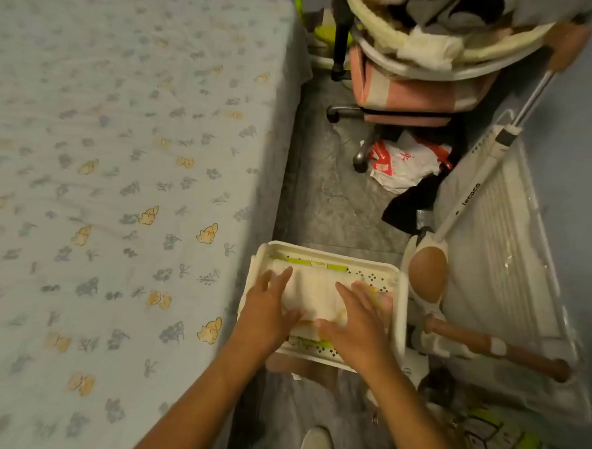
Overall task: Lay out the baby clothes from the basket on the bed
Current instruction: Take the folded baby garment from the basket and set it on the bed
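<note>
A white perforated plastic basket (324, 255) stands on the floor beside the bed, at lower centre. Folded cream and yellow baby clothes (313, 294) fill it, with a green-edged piece along the far side. My left hand (267, 314) lies on the left end of the top folded piece, thumb tucked under its near edge. My right hand (359, 322) rests on its right end in the same way. The bed (119, 167), with a pale blue flower-print sheet, fills the left of the view and has no clothes on it.
A baby cradle frame with wooden knobs (427, 270) and a white mesh side (505, 256) stands right of the basket. Farther back are a pink chair (407, 96) piled with clothes, a red-and-white plastic bag (404, 164) and a dark cloth (412, 206) on the grey floor.
</note>
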